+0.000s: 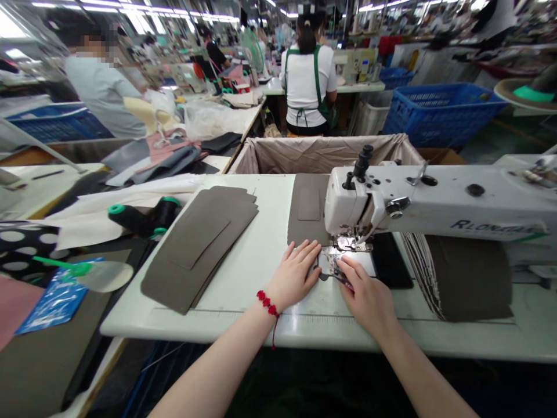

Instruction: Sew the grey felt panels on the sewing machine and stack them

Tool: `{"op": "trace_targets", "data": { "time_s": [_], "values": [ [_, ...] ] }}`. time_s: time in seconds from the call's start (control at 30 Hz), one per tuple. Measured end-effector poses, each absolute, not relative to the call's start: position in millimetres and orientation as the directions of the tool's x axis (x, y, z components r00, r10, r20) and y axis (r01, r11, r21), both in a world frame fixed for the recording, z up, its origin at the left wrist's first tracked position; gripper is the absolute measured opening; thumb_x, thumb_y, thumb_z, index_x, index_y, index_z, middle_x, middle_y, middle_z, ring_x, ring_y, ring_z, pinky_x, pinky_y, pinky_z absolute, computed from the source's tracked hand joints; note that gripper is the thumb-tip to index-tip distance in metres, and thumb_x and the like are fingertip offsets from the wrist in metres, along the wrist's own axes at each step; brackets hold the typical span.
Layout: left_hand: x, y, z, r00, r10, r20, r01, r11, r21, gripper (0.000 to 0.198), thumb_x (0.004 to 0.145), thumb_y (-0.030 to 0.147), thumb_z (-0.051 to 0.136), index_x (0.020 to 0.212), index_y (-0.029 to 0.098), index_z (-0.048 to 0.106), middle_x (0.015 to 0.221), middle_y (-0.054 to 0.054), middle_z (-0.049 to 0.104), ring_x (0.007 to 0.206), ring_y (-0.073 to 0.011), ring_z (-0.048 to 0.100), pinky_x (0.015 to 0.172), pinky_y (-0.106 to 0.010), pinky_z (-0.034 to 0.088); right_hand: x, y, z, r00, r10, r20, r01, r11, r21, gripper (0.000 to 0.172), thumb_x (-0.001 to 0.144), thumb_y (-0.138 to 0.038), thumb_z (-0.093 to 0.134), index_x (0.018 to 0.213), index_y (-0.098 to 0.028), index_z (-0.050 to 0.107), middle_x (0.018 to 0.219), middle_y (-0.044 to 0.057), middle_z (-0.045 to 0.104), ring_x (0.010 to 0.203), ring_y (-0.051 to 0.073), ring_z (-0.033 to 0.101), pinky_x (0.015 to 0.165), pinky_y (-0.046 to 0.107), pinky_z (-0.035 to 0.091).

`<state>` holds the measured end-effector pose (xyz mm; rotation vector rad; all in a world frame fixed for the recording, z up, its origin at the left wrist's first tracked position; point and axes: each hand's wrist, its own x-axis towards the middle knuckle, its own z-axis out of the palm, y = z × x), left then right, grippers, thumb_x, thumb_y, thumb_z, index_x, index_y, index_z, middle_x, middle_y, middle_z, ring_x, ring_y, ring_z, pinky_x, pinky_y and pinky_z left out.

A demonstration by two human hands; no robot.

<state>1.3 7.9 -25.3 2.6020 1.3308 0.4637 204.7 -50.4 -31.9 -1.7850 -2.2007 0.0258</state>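
Our left hand (pixel 295 273) lies flat, fingers stretched, tips touching the needle plate (pixel 327 262) beneath the sewing machine (pixel 435 203). Our right hand (pixel 365 296) curls alongside, pinching a small dark tool (pixel 340 278) (what kind, we cannot tell) against that plate.

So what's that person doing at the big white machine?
A person is at a white sewing machine with both hands on the table. The left hand lies flat beside the metal plate under the needle, and the right hand reaches its fingers to that plate. A grey-brown piece lies just behind the hands, and a stack of similar pieces lies further left. Another person in a green apron is at a table farther back.
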Motion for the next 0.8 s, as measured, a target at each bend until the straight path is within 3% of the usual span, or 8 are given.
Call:
{"op": "trace_targets", "data": {
  "time_s": [0.37,0.43,0.5,0.57,0.67,0.8],
  "values": [
    [2.5,4.4,-25.2,0.535,0.801,0.268,0.749,-0.597,0.289,0.052,0.094,0.037,0.047,0.143,0.024,0.037,0.148,-0.006,0.042,0.139,-0.0226,0.034,0.116,-0.047,0.021,201.0,-54.4,-26.9,-0.169,0.958,0.232,0.956,0.216,-0.199,0.041,0.092,-0.025,0.044,0.132,-0.024,0.05,0.138,0.007,0.052,0.084,0.018,0.067,0.067,0.03,0.051],
    [2.6,3.3,-18.5,0.494,0.819,0.29,0.772,-0.567,0.286,0.045,0.095,0.039,0.046,0.137,0.024,0.045,0.135,-0.005,0.057,0.128,-0.0213,0.048,0.116,-0.046,0.022,201.4,-56.0,-25.1,-0.17,0.956,0.241,0.955,0.22,-0.2,0.041,0.092,-0.025,0.043,0.132,-0.023,0.05,0.137,0.007,0.053,0.086,0.018,0.067,0.067,0.03,0.051],
    [1.7,4.3,-10.1,0.432,0.847,0.31,0.809,-0.516,0.283,0.036,0.099,0.038,0.038,0.127,0.023,0.053,0.109,-0.004,0.07,0.109,-0.0187,0.062,0.115,-0.044,0.024,201.5,-57.5,-24.3,-0.167,0.955,0.246,0.953,0.22,-0.207,0.04,0.092,-0.025,0.042,0.132,-0.023,0.051,0.137,0.007,0.054,0.087,0.018,0.066,0.067,0.029,0.051],
    [0.1,7.1,-3.6,0.376,0.867,0.328,0.839,-0.469,0.277,0.037,0.101,0.036,0.029,0.121,0.021,0.057,0.09,-0.003,0.073,0.097,-0.0178,0.067,0.114,-0.042,0.027,200.9,-58.1,-24.3,-0.161,0.956,0.247,0.951,0.218,-0.221,0.04,0.092,-0.025,0.043,0.131,-0.023,0.051,0.136,0.007,0.054,0.087,0.018,0.067,0.066,0.029,0.05],
    [-2.9,8.4,-5.5,0.315,0.882,0.35,0.87,-0.416,0.264,0.043,0.099,0.043,0.032,0.127,0.017,0.052,0.11,-0.011,0.068,0.114,-0.0239,0.06,0.112,-0.047,0.028,199.4,-57.4,-22.6,-0.156,0.955,0.252,0.944,0.219,-0.245,0.04,0.091,-0.023,0.044,0.13,-0.024,0.053,0.134,0.007,0.055,0.086,0.019,0.067,0.066,0.029,0.05],
    [-10.0,-16.7,-25.5,0.302,0.896,0.325,0.892,-0.386,0.235,0.067,0.091,0.055,0.045,0.141,0.011,0.039,0.145,-0.022,0.041,0.138,-0.0369,0.032,0.109,-0.06,0.025,205.0,-62.3,-13.0,-0.165,0.954,0.252,0.93,0.236,-0.283,0.037,0.09,-0.024,0.046,0.125,-0.025,0.057,0.129,0.005,0.059,0.088,0.018,0.066,0.07,0.028,0.051]
  ]
}}
